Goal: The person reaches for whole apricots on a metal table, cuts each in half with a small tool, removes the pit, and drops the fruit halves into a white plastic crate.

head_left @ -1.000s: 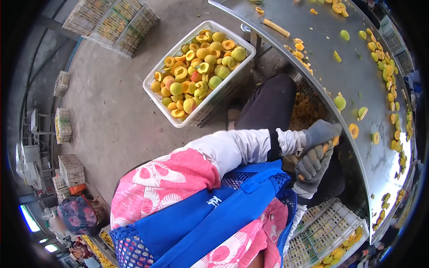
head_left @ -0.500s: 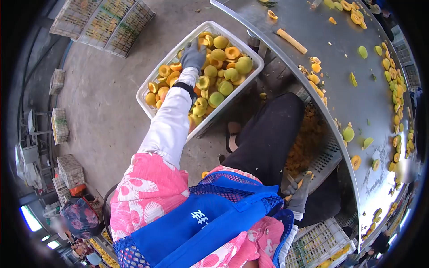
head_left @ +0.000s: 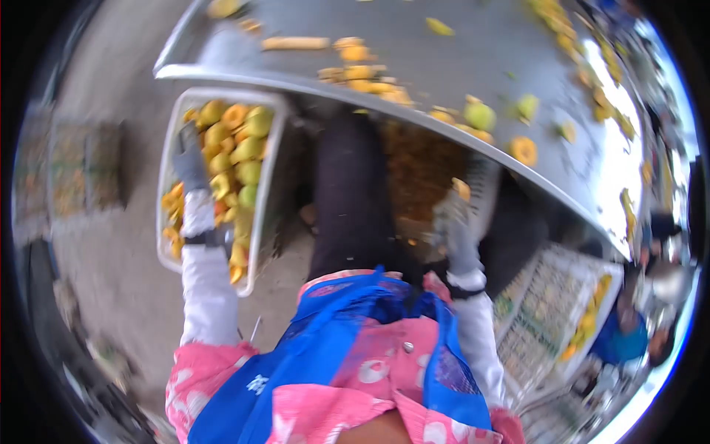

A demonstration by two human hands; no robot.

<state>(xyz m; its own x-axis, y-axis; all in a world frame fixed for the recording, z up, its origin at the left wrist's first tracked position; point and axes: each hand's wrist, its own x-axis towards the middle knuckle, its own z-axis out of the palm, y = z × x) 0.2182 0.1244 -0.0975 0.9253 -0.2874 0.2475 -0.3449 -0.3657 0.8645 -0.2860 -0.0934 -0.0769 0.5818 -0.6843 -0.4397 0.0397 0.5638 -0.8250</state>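
Within one crate [head_left: 271, 177] at left, many fruits [head_left: 248, 172], too crowded for counting, are lying beneath and around the left hand [head_left: 191, 163], whose grip I cannot tell. Near the edge of one table [head_left: 458, 55], the right hand [head_left: 452, 229] is grasping one blurred tan piece [head_left: 461, 189]. One stick [head_left: 295, 44] is lying far left on the table, and floor [head_left: 133, 274] is spreading left of the crate.

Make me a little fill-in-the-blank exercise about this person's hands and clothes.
1. The person's ____ hand is at the fruit in the white crate.
2. The garment worn over the patterned pink top is mostly ____ in colour.
3. The right hand, like the other one, wears a grey ____.

Missing words: left; blue; glove.
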